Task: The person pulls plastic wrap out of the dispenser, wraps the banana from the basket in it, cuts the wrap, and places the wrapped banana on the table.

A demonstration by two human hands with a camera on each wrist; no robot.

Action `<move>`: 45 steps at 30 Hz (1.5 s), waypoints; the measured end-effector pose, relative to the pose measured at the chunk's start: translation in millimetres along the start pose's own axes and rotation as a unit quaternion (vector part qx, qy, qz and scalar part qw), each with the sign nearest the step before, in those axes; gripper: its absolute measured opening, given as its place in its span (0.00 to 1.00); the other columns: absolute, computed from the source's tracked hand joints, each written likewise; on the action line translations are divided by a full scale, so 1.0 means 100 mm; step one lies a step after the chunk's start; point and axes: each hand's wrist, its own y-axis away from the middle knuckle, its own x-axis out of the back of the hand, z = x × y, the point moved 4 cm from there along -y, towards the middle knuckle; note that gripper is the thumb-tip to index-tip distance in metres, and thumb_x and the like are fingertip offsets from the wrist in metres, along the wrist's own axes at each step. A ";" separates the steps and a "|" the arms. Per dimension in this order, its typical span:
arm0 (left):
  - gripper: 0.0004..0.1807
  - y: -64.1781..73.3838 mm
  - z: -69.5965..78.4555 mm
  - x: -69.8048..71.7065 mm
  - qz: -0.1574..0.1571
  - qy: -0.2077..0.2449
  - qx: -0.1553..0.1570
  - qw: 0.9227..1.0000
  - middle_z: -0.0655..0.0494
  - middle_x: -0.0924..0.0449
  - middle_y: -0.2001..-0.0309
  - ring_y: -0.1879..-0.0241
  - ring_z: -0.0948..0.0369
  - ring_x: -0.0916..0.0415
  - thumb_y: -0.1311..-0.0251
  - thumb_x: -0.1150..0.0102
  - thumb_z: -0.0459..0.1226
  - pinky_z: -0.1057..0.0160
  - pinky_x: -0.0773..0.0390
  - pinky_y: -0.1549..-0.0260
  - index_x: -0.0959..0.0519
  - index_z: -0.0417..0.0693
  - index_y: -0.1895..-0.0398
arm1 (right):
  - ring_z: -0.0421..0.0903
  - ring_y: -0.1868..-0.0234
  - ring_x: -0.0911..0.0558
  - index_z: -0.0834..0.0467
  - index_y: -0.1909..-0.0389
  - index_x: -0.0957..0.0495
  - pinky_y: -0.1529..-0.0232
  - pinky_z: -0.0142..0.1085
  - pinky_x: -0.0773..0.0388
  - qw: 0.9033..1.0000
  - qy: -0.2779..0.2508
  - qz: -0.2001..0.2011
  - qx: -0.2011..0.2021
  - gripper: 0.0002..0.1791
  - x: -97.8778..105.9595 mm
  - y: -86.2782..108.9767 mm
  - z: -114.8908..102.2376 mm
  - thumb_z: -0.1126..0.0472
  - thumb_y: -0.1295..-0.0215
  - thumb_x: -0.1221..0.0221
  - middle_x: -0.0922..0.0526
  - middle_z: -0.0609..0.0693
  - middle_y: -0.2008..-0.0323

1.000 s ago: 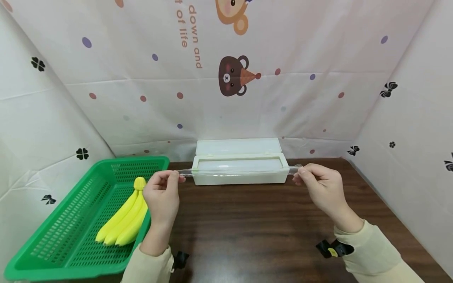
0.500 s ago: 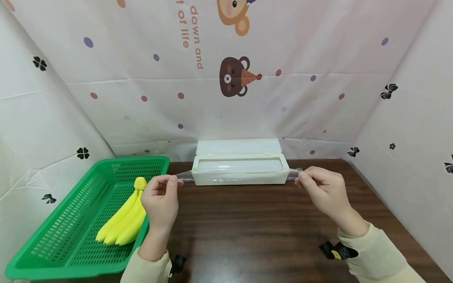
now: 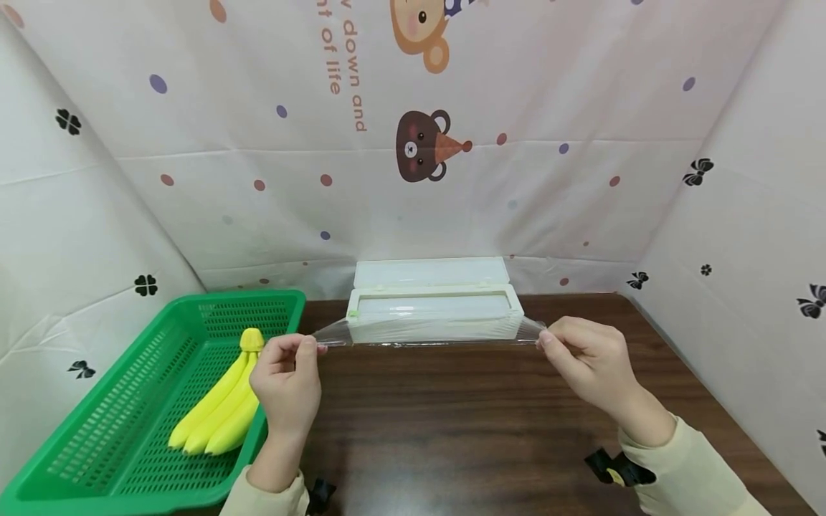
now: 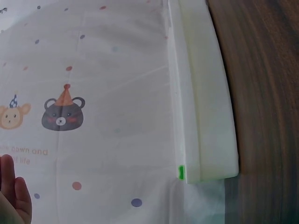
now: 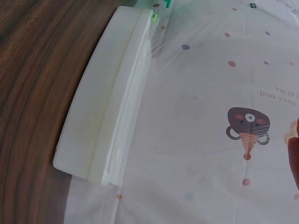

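Clear cling film (image 3: pixel 426 333) stretches between both hands in the head view, across the front of a white cling film box (image 3: pixel 432 292) with its lid raised at the back. My left hand (image 3: pixel 288 376) pinches the film's left corner between thumb and fingers. At the right corner, my right hand (image 3: pixel 590 365) pinches it the same way. The film's near edge hangs in front of the box, over the table. In the left wrist view only some fingers (image 4: pixel 14 186) show at the lower left, with the box (image 4: pixel 208 102) to the right. The right wrist view catches a fingertip (image 5: pixel 293 158).
A green plastic basket (image 3: pixel 84 408) stands at the left, with a bunch of yellow bananas (image 3: pixel 219 408) in it. The dark wooden table (image 3: pixel 439 430) extends toward me. Behind rises a white patterned cloth (image 3: pixel 245 215), and a similar cloth (image 3: pixel 755 301) lines the right side.
Both hands have drawn the film toward me, out of the box. The sheet is wider now, and its near edge has passed below the box's front. Box, basket and bananas stay put.
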 end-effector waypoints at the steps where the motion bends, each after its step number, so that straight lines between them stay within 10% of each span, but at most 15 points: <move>1: 0.08 0.01 0.00 0.00 0.003 0.001 -0.006 1.000 0.72 0.22 0.76 0.76 0.71 0.24 0.42 0.46 0.26 0.75 0.29 0.78 0.23 0.30 0.77 | 0.32 0.79 0.32 0.59 0.84 0.24 0.79 0.22 0.37 1.000 0.003 0.006 0.010 0.15 0.00 0.00 -0.01 0.66 0.38 0.46 0.25 0.47 0.84; 20: 0.06 0.10 0.03 0.03 0.026 0.071 -0.111 0.991 0.59 0.21 0.78 0.73 0.71 0.24 0.50 0.48 0.20 0.75 0.25 0.67 0.25 0.26 0.81 | 0.40 0.76 0.29 0.65 0.88 0.26 0.75 0.23 0.36 0.995 0.043 0.067 0.067 0.23 0.02 -0.13 -0.22 0.59 0.34 0.47 0.25 0.57 0.80; 45: 0.06 0.19 0.04 0.11 -0.006 0.059 -0.148 0.987 0.47 0.24 0.81 0.74 0.72 0.26 0.50 0.48 0.21 0.77 0.26 0.70 0.26 0.27 0.82 | 0.38 0.82 0.33 0.63 0.90 0.28 0.82 0.21 0.44 0.991 0.031 0.068 0.109 0.20 0.00 0.04 -0.28 0.64 0.37 0.47 0.25 0.56 0.82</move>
